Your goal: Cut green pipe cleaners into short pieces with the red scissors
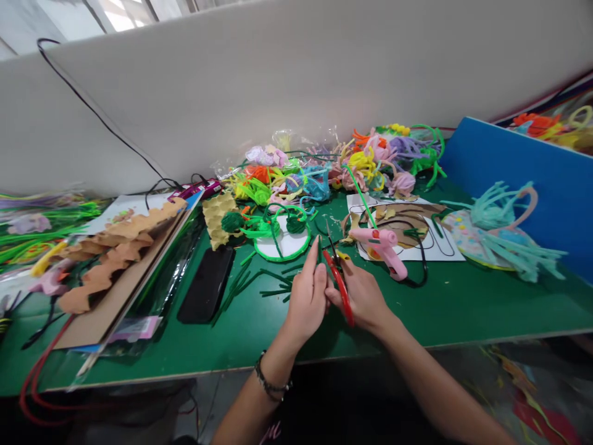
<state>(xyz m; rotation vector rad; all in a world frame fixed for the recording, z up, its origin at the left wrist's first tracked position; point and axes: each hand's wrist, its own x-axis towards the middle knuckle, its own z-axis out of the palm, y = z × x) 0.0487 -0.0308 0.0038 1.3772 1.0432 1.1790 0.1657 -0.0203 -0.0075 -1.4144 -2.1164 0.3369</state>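
Note:
My left hand (307,298) is closed with the index finger and thumb pointing forward. A short dark green pipe cleaner (320,245) shows between them. Beside it, my right hand (364,292) grips red-handled scissors (341,285), blades parted and pointing away from me. The two hands nearly touch, and the fingers between them are partly hidden. Cut dark green pipe cleaner pieces (277,285) lie left of my left hand. Just beyond is a white disc (288,244) edged in bright green, with green fuzzy shapes on it.
A pink glue gun (382,248) rests on a paper template (445,247) at right. Left are a black phone (207,285) and stacked cardboard (109,296). Colourful pipe cleaner flowers (364,162) are heaped by the wall. A blue board (519,179) stands behind a turquoise fuzzy figure (498,210).

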